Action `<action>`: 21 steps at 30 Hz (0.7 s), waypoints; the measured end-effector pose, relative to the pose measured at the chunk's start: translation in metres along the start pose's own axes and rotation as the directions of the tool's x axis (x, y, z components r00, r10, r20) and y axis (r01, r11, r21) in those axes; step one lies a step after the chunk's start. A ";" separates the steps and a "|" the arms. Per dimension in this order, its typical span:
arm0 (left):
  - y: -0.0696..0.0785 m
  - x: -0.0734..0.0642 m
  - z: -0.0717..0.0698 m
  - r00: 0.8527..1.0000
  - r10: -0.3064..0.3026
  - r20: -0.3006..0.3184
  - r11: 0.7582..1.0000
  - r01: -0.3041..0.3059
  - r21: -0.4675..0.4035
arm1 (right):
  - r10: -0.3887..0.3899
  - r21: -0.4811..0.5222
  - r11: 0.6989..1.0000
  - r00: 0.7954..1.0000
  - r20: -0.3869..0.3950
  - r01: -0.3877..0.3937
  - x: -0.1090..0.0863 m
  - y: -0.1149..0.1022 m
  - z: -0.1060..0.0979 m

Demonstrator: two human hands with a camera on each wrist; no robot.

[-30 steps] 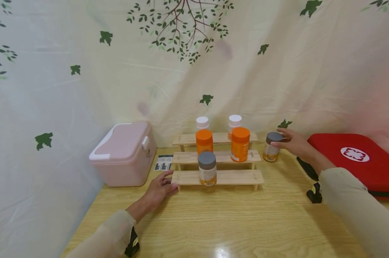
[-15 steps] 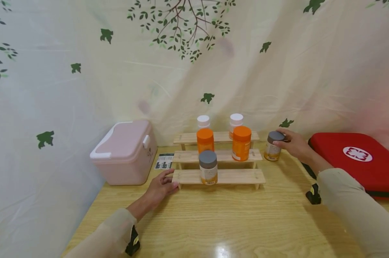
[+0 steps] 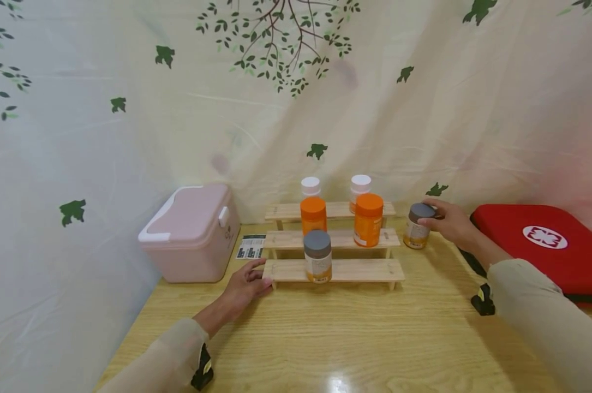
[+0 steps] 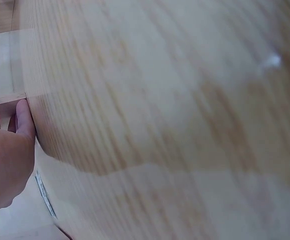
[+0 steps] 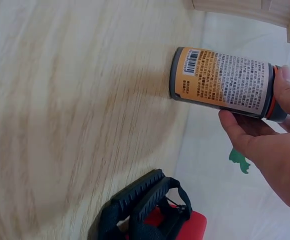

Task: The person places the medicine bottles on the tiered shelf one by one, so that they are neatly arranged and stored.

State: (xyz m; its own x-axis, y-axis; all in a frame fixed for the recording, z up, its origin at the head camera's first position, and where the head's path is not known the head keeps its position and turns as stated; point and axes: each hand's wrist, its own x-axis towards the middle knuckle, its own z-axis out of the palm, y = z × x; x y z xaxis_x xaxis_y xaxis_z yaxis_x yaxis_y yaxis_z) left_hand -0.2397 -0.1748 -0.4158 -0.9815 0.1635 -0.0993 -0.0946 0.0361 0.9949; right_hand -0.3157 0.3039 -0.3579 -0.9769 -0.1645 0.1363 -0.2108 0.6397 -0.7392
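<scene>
At the right end of the stepped wooden rack [image 3: 359,269] stands a pill jar [image 3: 417,233] with a grey cap and a white-and-orange label. My right hand [image 3: 452,222] grips it by the cap, thumb on the near side. In the right wrist view the jar's [image 5: 220,82] printed label and barcode show; whether its base touches the table I cannot tell. My left hand [image 3: 241,289] pinches the left end of the rack's lowest step between thumb and fingers, also seen in the left wrist view. A matching grey-capped jar [image 3: 318,262] sits on that step.
Two orange jars [image 3: 368,221] stand on the middle step, two white-capped bottles [image 3: 360,188] on the top one. A pink box [image 3: 190,234] and a printed card [image 3: 251,246] lie left. A red first-aid case [image 3: 546,256] with a black handle [image 5: 145,205] is at right.
My right hand's fingers, spread loosely by the grey-capped jar a second ago, have closed round its cap. The left hand stays at the rack's end.
</scene>
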 end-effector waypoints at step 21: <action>0.001 -0.001 -0.001 0.999 0.013 0.032 1.000 -0.013 0.000 | -0.132 -0.066 0.989 0.991 -0.002 0.131 -0.057 -0.034 -0.020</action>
State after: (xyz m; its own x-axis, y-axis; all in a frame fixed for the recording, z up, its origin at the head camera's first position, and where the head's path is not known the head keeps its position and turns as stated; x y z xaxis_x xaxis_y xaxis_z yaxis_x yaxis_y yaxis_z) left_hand -0.2388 -0.1754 -0.4144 -0.9769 0.1952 -0.0871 -0.0820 0.0340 0.9960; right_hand -0.2534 0.3068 -0.3269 -0.9407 -0.2458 0.2339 -0.3392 0.6606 -0.6697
